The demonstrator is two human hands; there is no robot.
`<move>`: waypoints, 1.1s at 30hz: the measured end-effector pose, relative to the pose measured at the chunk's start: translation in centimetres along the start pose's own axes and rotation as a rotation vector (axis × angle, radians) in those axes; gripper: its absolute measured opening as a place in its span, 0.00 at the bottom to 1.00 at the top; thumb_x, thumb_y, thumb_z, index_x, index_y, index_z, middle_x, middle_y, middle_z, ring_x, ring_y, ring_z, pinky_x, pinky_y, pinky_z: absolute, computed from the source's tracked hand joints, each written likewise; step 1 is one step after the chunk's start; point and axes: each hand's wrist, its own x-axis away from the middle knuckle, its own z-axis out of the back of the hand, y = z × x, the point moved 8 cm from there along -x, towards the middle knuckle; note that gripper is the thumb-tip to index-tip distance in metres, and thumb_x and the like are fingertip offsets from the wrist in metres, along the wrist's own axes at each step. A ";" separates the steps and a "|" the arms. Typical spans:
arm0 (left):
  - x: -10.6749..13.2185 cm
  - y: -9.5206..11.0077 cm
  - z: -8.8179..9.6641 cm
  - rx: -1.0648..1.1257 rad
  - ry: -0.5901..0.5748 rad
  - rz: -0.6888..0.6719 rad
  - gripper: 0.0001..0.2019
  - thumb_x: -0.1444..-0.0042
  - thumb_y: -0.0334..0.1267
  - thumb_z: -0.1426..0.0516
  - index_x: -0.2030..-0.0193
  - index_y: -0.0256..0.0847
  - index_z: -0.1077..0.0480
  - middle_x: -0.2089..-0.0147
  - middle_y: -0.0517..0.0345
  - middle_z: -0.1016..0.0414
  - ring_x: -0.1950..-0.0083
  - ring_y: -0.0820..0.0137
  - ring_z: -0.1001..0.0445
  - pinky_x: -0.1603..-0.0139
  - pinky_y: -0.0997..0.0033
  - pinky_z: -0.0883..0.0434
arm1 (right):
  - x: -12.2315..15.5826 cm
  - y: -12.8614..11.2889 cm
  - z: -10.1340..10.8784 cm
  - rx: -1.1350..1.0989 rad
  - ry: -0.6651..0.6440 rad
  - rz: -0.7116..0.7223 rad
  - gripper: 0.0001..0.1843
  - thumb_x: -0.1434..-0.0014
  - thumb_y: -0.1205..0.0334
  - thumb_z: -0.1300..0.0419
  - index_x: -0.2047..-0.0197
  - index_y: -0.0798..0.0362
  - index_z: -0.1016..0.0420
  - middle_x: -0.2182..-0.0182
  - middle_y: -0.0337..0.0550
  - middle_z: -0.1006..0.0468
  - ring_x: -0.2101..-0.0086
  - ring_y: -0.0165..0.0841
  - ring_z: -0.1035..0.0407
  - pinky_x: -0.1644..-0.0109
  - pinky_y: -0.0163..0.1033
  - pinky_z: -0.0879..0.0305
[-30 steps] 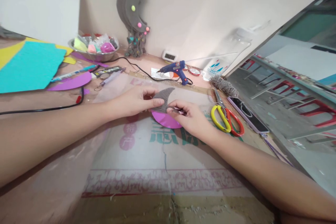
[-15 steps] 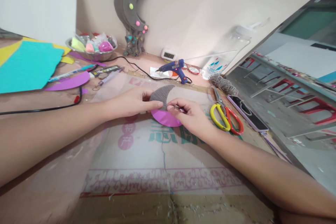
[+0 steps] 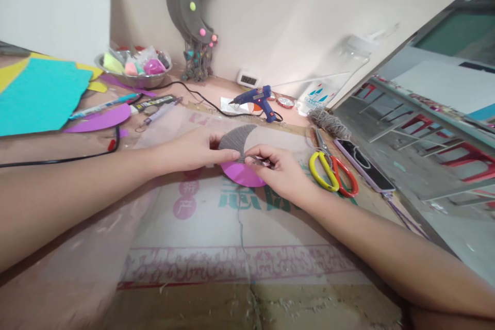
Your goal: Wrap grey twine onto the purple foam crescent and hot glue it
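Observation:
A purple crescent cut-out (image 3: pixel 240 173), half wrapped in grey yarn (image 3: pixel 235 137), is held above the flattened cardboard sheet (image 3: pixel 216 227). My left hand (image 3: pixel 195 148) pinches the wrapped part between thumb and fingers. My right hand (image 3: pixel 279 170) is closed at the crescent's right side, pinching the yarn end against it. Both hands meet at the middle of the view.
Yellow and red scissors (image 3: pixel 331 171), a yarn ball (image 3: pixel 329 123) and a phone (image 3: pixel 363 165) lie to the right. A blue glue gun (image 3: pixel 258 100) sits behind. Left: turquoise foam sheet (image 3: pixel 36 95), purple cut-out (image 3: pixel 98 119), bowl of pompoms (image 3: pixel 135 68), black cable (image 3: pixel 58 157). A finished grey moon (image 3: pixel 191 15) leans on the wall.
The crescent has turned in my hands, so the wrapped grey part now shows as a rounder shape. Both hands stayed almost in place.

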 end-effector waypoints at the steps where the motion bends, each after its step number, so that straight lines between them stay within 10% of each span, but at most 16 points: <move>1: 0.0 -0.2 0.1 -0.008 0.006 0.017 0.16 0.46 0.50 0.45 0.70 0.37 0.30 0.73 0.62 0.32 0.71 0.74 0.35 0.72 0.74 0.40 | 0.0 -0.1 0.0 0.004 -0.001 0.005 0.05 0.49 0.67 0.43 0.67 0.54 0.27 0.75 0.35 0.29 0.75 0.25 0.39 0.71 0.31 0.43; 18: 0.1 -0.9 0.4 -0.045 0.030 0.078 0.20 0.47 0.56 0.46 0.70 0.38 0.30 0.75 0.62 0.33 0.73 0.74 0.36 0.74 0.74 0.41 | 0.1 -1.0 0.2 0.114 -0.004 0.088 0.05 0.47 0.65 0.44 0.64 0.54 0.29 0.72 0.37 0.28 0.73 0.26 0.37 0.69 0.31 0.41; 24: 0.3 -0.8 0.6 -0.010 0.032 0.105 0.20 0.47 0.55 0.46 0.66 0.38 0.27 0.70 0.59 0.27 0.71 0.72 0.32 0.72 0.73 0.38 | 0.8 -2.3 2.7 0.345 0.045 0.283 0.17 0.40 0.52 0.44 0.54 0.55 0.31 0.62 0.45 0.25 0.63 0.33 0.32 0.60 0.38 0.36; 33: 0.3 0.1 1.1 0.004 0.069 0.066 0.15 0.45 0.48 0.45 0.64 0.39 0.27 0.68 0.60 0.26 0.69 0.72 0.31 0.69 0.74 0.36 | 2.2 -3.2 2.4 0.764 0.173 0.587 0.14 0.37 0.58 0.45 0.52 0.54 0.26 0.70 0.44 0.26 0.68 0.33 0.32 0.63 0.38 0.37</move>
